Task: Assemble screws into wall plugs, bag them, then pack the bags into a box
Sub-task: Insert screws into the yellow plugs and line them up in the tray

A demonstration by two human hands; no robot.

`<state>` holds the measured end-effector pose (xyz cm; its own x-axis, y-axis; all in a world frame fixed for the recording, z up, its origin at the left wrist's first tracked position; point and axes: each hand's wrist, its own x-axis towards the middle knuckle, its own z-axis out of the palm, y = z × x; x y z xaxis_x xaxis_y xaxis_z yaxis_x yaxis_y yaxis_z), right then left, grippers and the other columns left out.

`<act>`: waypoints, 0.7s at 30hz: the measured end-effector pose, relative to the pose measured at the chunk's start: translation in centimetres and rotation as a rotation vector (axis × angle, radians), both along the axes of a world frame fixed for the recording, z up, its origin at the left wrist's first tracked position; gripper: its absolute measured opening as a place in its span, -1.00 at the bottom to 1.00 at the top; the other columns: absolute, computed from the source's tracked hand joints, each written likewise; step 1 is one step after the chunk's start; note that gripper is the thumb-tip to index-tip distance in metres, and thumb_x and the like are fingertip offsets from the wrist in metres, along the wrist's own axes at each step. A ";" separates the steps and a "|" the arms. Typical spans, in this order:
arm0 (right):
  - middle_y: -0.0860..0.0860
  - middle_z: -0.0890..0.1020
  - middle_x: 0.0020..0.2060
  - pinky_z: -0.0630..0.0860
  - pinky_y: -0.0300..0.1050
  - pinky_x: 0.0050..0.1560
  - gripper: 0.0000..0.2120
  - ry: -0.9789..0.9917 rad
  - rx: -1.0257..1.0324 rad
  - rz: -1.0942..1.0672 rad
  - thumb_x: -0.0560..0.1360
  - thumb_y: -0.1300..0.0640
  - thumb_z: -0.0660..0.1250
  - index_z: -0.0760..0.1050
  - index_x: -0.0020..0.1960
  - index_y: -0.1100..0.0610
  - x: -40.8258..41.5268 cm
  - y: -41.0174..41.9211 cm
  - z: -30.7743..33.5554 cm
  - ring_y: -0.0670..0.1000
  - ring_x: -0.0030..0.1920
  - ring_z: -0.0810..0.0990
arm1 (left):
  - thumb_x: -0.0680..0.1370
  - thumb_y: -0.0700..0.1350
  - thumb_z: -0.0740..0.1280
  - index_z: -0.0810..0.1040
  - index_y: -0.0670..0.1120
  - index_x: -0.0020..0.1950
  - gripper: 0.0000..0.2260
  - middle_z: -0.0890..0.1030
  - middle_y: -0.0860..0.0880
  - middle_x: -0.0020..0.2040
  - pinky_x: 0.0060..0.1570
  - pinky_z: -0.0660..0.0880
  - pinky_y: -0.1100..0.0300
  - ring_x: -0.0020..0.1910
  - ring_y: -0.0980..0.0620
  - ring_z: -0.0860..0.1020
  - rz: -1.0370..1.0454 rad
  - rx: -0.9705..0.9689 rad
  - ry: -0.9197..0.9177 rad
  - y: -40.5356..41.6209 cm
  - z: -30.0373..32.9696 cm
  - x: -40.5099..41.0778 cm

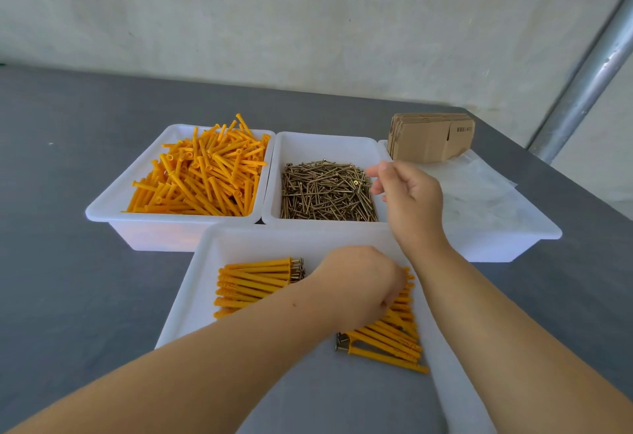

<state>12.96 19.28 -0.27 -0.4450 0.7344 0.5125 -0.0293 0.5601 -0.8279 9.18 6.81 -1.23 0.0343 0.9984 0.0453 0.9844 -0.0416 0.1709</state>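
Four white trays on a grey table (68, 145). Back left tray (113, 205) heaped with loose orange wall plugs (202, 176); back middle tray (329, 145) holds a bed of brass screws (325, 193). Near tray (205, 262) holds the finished work: assembled plugs with screw heads showing, laid in two groups, one at left (257, 283) and one at right (387, 344).

Right hand (407, 193) hovers over the right edge of the screw tray, fingers loosely curled, thumb and forefinger extended toward the pile, nothing visibly held. Left hand (359, 283) sits down among the assembled pieces in the near tray, knuckles up, fingers curled under and hidden — cannot tell whether it grips anything.

Judged step: still in assembly, fetching the next screw.

To do it well:
- Pick one screw only, by the head end; the pile is tangled, so lift and shake free rather than drag.
- Have a plug ready in the left hand, open end facing the right.
- Seat the screw straight down the bore — a skewed start likely splits or jams the plug.
- Lay finished pieces parallel with the existing rows, which eases counting at bagging.

Far right tray (534, 228) holds clear bags (479, 190), flat cardboard boxes (428, 139) stacked on its back edge — both apparently untouched.
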 end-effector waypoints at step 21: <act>-0.06 0.60 -0.35 0.50 -0.17 -0.09 -0.76 -0.047 0.007 0.026 0.61 0.13 0.26 0.68 -0.10 0.11 0.1 0.1 0.1 -0.06 -0.22 0.59 | 0.51 -0.12 0.40 0.53 -0.02 -0.16 -0.92 0.59 0.00 -0.08 -0.06 0.55 0.04 0.02 -0.07 0.54 0.013 -0.189 0.079 0.4 -0.7 0.3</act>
